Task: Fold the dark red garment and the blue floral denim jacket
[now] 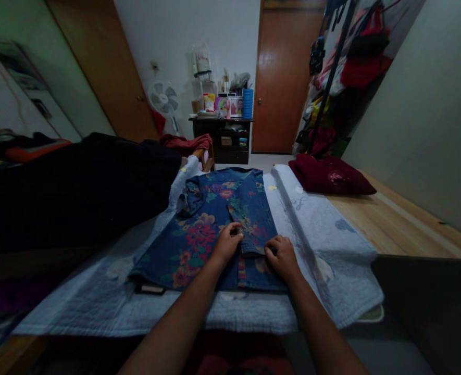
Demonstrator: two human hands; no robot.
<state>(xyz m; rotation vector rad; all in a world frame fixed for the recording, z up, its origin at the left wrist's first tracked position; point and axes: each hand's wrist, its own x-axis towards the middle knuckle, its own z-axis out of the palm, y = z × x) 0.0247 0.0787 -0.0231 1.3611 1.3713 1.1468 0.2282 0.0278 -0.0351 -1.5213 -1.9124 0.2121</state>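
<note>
A blue denim garment with a floral print [201,234] lies spread on a pale quilted cloth [253,315]. One sleeve is laid over its right part, its cuff toward me. My left hand [228,240] pinches the sleeve's left edge near the cuff, thumb and fingers together. On the other side of the cuff, my right hand [280,253] has its fingers closed on the garment's edge. The other sleeve is bunched at the garment's upper left.
A large black cloth [82,192] is heaped at the left. A dark red folded item [329,174] rests at the right on a wooden surface [402,224]. Farther back stand a fan [164,99] and a dark cabinet [222,140].
</note>
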